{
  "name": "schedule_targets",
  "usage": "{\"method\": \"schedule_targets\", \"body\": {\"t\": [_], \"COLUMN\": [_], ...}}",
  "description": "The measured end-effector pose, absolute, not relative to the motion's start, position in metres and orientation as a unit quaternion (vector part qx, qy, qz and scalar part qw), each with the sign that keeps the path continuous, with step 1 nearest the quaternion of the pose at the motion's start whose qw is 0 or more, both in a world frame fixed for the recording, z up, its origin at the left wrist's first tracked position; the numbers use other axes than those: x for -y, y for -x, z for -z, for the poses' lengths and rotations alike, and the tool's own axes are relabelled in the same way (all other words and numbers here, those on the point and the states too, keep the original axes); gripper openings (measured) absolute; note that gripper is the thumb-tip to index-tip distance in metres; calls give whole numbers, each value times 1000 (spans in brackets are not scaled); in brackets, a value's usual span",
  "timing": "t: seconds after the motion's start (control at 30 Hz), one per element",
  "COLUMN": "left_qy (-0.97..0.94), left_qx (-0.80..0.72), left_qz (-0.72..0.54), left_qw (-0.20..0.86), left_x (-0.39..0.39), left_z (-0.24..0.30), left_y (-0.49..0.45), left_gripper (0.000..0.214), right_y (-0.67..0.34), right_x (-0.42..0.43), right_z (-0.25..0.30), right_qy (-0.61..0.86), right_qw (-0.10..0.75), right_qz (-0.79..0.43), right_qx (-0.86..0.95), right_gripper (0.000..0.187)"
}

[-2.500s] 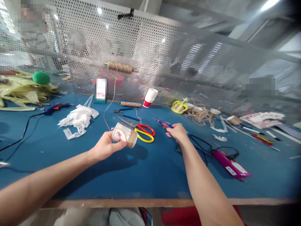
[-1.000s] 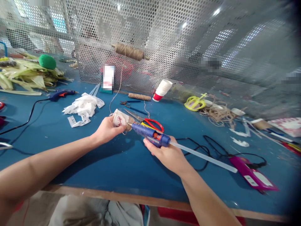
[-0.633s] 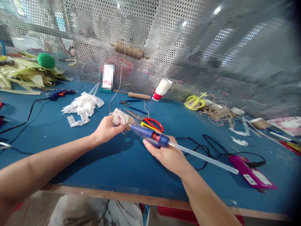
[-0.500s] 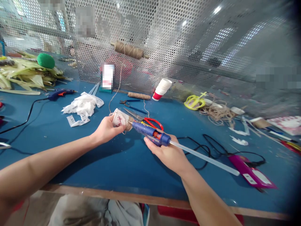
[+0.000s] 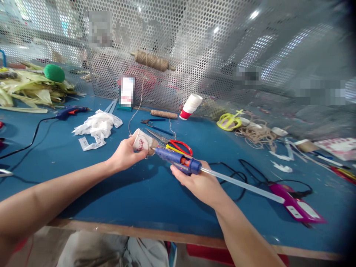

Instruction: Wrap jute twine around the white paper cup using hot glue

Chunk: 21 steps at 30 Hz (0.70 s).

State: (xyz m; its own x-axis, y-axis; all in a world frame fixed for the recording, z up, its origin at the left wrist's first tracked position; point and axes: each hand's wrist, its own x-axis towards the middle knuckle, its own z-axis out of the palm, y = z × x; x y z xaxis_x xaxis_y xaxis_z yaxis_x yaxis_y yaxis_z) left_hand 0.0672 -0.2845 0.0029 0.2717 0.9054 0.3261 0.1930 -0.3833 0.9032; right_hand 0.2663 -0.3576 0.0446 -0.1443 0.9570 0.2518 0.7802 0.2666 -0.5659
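My left hand [image 5: 126, 152] is closed around a white paper cup [image 5: 141, 141] with a red print, held tilted on its side above the table. Brown twine [image 5: 152, 145] wraps the cup's base end, and a strand runs from the cup up to a twine spool [image 5: 151, 61] on the mesh. In my right hand [image 5: 198, 181] is a blue hot glue gun [image 5: 174, 156], its nozzle at the twine-covered end; whether it touches I cannot tell. A long clear glue stick [image 5: 241, 184] sticks out of its back. Red-and-yellow-handled scissors [image 5: 178, 145] lie just behind the gun.
A crumpled white plastic bag [image 5: 97, 128] and a second glue gun [image 5: 71, 112] lie left. Stacked paper cups [image 5: 191, 106], pliers [image 5: 154, 121] and a twine roll [image 5: 164, 114] are at the back. Right are a yellow basket-like item [image 5: 229, 121], loose twine [image 5: 256, 135] and a purple power strip [image 5: 296, 204].
The glue gun's nozzle has shifted slightly left and down along the twine-wrapped end of the cup. My left hand and the cup have hardly moved.
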Motion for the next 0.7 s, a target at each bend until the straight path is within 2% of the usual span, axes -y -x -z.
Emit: {"method": "schedule_targets", "body": {"t": [0.7], "left_qy": [-753], "left_qx": [-371], "left_qz": [-463], "left_qw": [285], "left_x": [284], "left_z": [-2], "left_y": [-65], "left_gripper": [8], "right_y": [-267], "right_x": [359], "right_z": [-48], "right_qy": [589], "right_qw": [285], "right_qz": [-148], "right_qx": [741], "right_gripper": [22]}}
